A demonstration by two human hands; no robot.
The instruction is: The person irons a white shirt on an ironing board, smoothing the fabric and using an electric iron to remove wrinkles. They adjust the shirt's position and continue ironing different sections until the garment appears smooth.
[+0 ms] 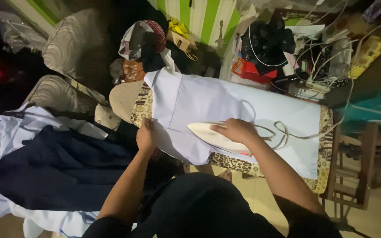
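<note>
The right hand [233,131] closes its fingers around the handle of a cream-white iron [212,135], which rests flat on a pale lilac shirt [225,105] near the middle of the view, its pointed nose aimed toward nine o'clock. From the iron's rear a pale cord [283,132] loops away toward three o'clock and then climbs to the clutter at one o'clock. The left hand [145,137] sits at nine o'clock of the iron, fingers curled over the shirt's near edge, pinching the cloth against the board. The shirt is spread across an ironing board [320,174] with a leopard-print cover, whose patterned rim shows at the left end and along the lower edge toward four o'clock; the board's bare rounded tip points toward ten o'clock. At eight o'clock of the hands lies a heap of clothing: a dark navy garment [54,172] on top of lighter, pale blue shirts [5,132]. At twelve o'clock a small tan paper bag [181,42] with something yellow in it stands before a wall of green and white stripes [199,17]. At one o'clock a crumpled black plastic bag [265,42] rests above a flat red box [250,70], tangled with white cables [327,57]. Further toward two o'clock a yellowish flat packet [369,50] lies tilted, its print too small to tell. A teal surface [371,110] sits at three o'clock, beside the wooden frame [353,176] at four o'clock.
</note>
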